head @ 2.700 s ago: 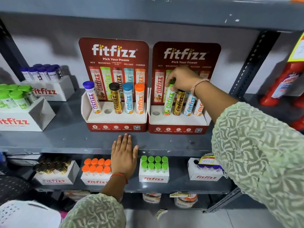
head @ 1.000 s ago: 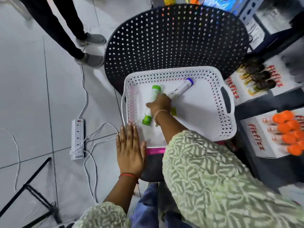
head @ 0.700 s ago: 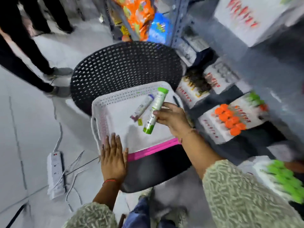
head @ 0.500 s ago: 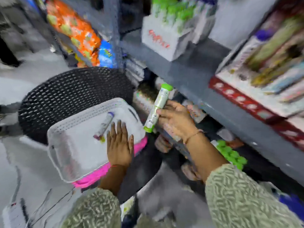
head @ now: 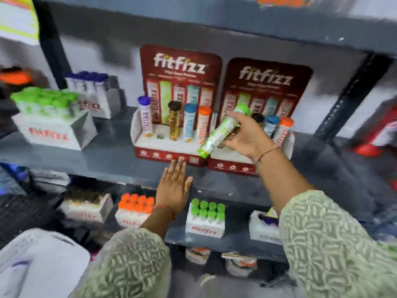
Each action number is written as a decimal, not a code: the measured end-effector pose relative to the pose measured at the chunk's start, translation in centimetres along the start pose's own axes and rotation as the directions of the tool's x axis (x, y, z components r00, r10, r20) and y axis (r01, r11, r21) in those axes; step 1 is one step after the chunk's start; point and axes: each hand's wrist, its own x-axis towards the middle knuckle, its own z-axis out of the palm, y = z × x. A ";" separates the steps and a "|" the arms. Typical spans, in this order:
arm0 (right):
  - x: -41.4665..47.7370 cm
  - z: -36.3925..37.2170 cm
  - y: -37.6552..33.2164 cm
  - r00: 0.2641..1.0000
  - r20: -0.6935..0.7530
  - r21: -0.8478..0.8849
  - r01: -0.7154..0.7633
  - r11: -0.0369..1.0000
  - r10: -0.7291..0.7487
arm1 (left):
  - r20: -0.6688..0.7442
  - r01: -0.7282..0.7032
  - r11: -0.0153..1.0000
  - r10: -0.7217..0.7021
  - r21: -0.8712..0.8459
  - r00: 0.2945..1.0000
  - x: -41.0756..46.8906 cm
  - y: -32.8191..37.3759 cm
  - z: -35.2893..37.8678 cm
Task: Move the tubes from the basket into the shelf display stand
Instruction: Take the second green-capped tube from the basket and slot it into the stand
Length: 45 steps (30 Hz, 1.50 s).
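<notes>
The right hand [head: 247, 136] was gripping one green-capped tube [head: 223, 130], tilted, right in front of the seam between the two red display stands. The left stand [head: 167, 154] had four tubes standing (purple, brown, blue, orange caps) plus one empty hole [head: 160, 136]. The left hand [head: 174, 186] lay flat on the shelf edge [head: 107, 164], holding nothing.
</notes>
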 end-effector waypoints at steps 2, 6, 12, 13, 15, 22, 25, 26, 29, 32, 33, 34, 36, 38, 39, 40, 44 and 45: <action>0.5 -0.5 -1.3 0.998 -0.053 0.000 0.024 1.000 -0.024 | 0.032 -0.007 1.000 0.007 0.007 0.999 0.8 0.2 0.9; 1.2 -0.5 -1.8 0.996 -0.052 -0.138 0.065 0.988 -0.073 | 0.075 -0.003 0.999 0.000 0.043 0.997 1.1 -0.1 2.0; 2.8 3.6 -0.2 0.965 0.145 -0.375 0.258 0.891 -0.218 | 0.000 0.130 0.988 -0.131 0.079 0.991 0.4 -3.4 -0.3; 3.3 4.8 -0.1 0.949 0.152 -0.434 0.315 0.844 -0.276 | -0.009 0.163 0.982 -0.163 0.096 0.987 0.4 -4.4 -0.8; 4.0 7.0 -0.3 0.913 0.187 -0.559 0.402 0.725 -0.363 | -0.012 0.224 0.967 -0.224 0.124 0.974 0.2 -6.1 -1.9; 7.1 12.9 -2.1 0.886 0.327 -0.799 0.445 0.404 -0.329 | 0.078 0.199 0.959 -0.218 0.203 0.973 0.2 -8.9 -3.1; 7.6 13.9 -3.2 0.860 0.424 -0.885 0.459 0.070 -0.284 | 0.090 0.186 0.948 -0.215 0.257 0.972 0.2 -9.3 -2.6; 7.8 14.0 -3.4 0.855 0.445 -0.887 0.461 -0.001 -0.265 | 0.092 0.177 0.946 -0.209 0.272 0.974 0.2 -9.3 -2.6; 8.5 14.0 -3.3 0.860 0.452 -0.890 0.451 -0.063 -0.237 | 0.095 0.154 0.944 -0.189 0.293 0.977 0.2 -9.5 -2.5; 9.0 14.0 -2.5 0.860 0.458 -0.889 0.446 -0.105 -0.224 | 0.085 0.162 0.939 -0.196 0.303 0.977 0.2 -9.6 -2.3; 9.0 14.0 -2.3 0.861 0.459 -0.889 0.446 -0.110 -0.221 | 0.088 0.169 0.939 -0.204 0.299 0.975 0.2 -9.7 -2.3; 9.1 14.1 -2.2 0.860 0.461 -0.887 0.445 -0.121 -0.218 | 0.092 0.174 0.940 -0.209 0.294 0.974 0.2 -9.8 -2.2; 9.1 14.3 -2.3 0.859 0.468 -0.883 0.443 -0.154 -0.209 | 0.098 0.180 0.941 -0.216 0.286 0.971 0.2 -9.8 -2.1; 8.8 14.6 -2.5 0.861 0.465 -0.883 0.434 -0.179 -0.207 | 0.103 0.174 0.944 -0.210 0.281 0.972 0.1 -9.8 -2.2; 8.6 14.6 -2.6 0.864 0.461 -0.884 0.426 -0.193 -0.205 | 0.102 0.171 0.946 -0.206 0.277 0.973 0.1 -9.8 -2.1; 8.5 14.7 -2.6 0.867 0.457 -0.884 0.418 -0.209 -0.200 | 0.100 0.169 0.947 -0.202 0.275 0.974 0.1 -9.9 -2.1; 8.2 15.1 -2.5 0.898 0.413 -0.895 0.369 -0.251 -0.151 | 0.093 0.164 0.947 -0.196 0.275 0.976 0.0 -9.9 -2.1; 8.3 15.2 -2.3 0.902 0.407 -0.895 0.362 -0.261 -0.144 | 0.095 0.164 0.947 -0.197 0.278 0.976 0.0 -9.9 -2.1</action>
